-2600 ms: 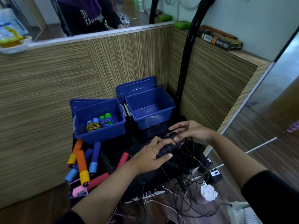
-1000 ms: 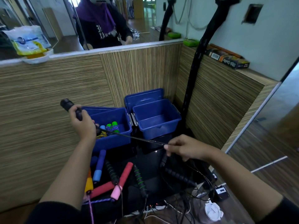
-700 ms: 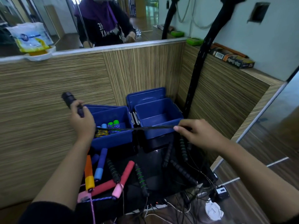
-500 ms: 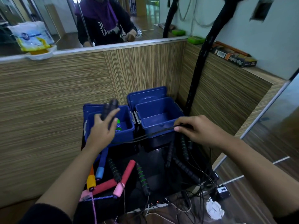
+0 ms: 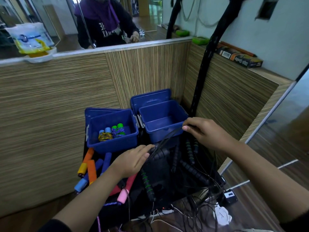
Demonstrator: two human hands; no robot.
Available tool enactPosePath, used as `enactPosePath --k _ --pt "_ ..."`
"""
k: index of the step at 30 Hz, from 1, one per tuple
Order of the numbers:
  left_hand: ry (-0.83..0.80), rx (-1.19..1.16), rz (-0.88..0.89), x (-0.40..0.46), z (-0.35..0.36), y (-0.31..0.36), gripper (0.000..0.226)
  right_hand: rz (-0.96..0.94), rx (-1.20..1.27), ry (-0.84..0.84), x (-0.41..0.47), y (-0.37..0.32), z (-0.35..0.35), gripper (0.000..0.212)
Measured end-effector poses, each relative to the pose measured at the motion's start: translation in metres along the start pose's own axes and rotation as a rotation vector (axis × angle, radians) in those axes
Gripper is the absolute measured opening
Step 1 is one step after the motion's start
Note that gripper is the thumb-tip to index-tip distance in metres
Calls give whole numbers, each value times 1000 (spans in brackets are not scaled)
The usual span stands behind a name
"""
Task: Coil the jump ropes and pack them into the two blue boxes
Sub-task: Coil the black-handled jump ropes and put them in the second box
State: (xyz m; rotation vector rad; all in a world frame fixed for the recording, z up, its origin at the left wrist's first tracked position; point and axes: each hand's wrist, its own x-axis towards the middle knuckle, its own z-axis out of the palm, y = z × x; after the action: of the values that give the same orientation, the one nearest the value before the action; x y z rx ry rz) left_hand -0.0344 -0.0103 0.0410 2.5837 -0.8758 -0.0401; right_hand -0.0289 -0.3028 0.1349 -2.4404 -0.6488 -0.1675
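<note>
Standing on dark table (image 5: pixel 160 174) in wood-panelled corner; right hand (image 5: pixel 205 133) pinches black rope (image 5: pixel 164 138), left hand (image 5: pixel 133 160) flat on handle.

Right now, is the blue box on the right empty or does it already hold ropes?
Empty. The right blue box shows only its bare floor, while the left blue box holds two coiled ropes.

The place looks like a gym or studio room: a large wall mirror (image 5: pixel 117 22) above wood-grain panels (image 5: pixel 50 97), wooden floor (image 5: pixel 284 148), and many jump ropes (image 5: pixel 93 168) beside blue boxes (image 5: pixel 113 143).
</note>
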Motion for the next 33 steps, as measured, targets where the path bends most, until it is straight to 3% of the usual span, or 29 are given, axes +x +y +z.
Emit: enactPosePath --k 6,10,12,15,18,20,23,27,30,33 --pt "-13 -90 218 -6 1 31 62 90 101 73 6 8 6 17" --pt "112 -62 412 -3 1 56 64 203 190 37 14 17 17 16" --pt "191 -127 409 0 -1 65 56 249 204 -3 15 27 30 19" --pt "402 -296 231 11 -13 68 46 352 249 -56 10 36 61 17" --pt "630 -302 -30 25 -22 47 41 403 392 -85 -1 18 99 27" --pt "697 -307 -173 33 -22 29 38 404 527 -101 -6 2 120 24" --pt "765 -340 -329 38 -18 8 30 359 514 -177 -15 -13 139 13" --pt "879 -442 -560 46 -17 -7 12 368 485 -332 -24 -20 147 22" --pt "828 -306 -735 48 -6 -14 20 298 355 -352 -25 -25 145 24" --pt "614 -19 -704 39 14 -18 30 276 360 -238 -17 -24 133 20"
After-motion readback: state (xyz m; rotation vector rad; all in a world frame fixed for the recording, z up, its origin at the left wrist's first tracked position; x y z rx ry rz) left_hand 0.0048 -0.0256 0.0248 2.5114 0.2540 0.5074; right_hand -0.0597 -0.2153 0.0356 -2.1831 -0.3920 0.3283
